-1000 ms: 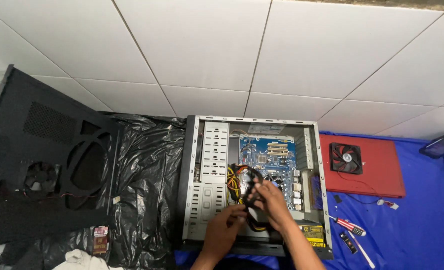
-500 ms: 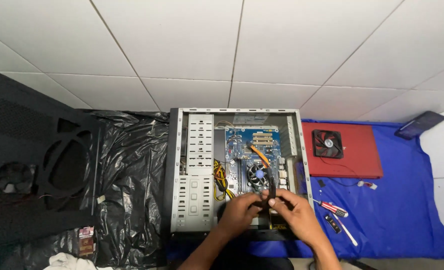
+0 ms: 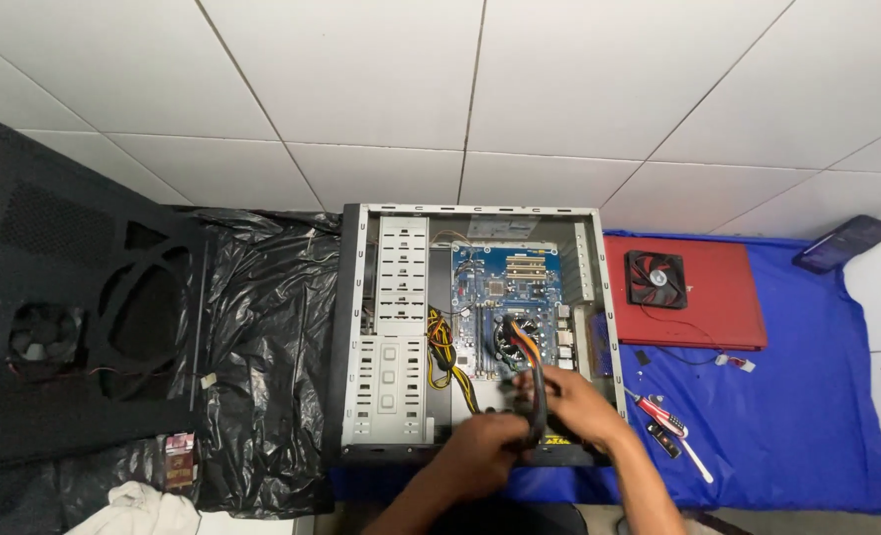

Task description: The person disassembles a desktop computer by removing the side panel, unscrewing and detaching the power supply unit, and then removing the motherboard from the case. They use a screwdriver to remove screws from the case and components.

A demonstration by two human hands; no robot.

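Cable bundle (image 3: pixel 532 381) inside the open computer case (image 3: pixel 356 327), fingers of both hands (image 3: pixel 550 416) closed around it.

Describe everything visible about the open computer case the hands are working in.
The computer case lies flat on its side, panel off, straddling black plastic sheeting and a blue cloth. Its frame looks like grey metal with a perforated drive cage at left. Inside sit a blue motherboard with a fan and yellow-black cables. The left hand and right hand grip a cable bundle near its lower edge.
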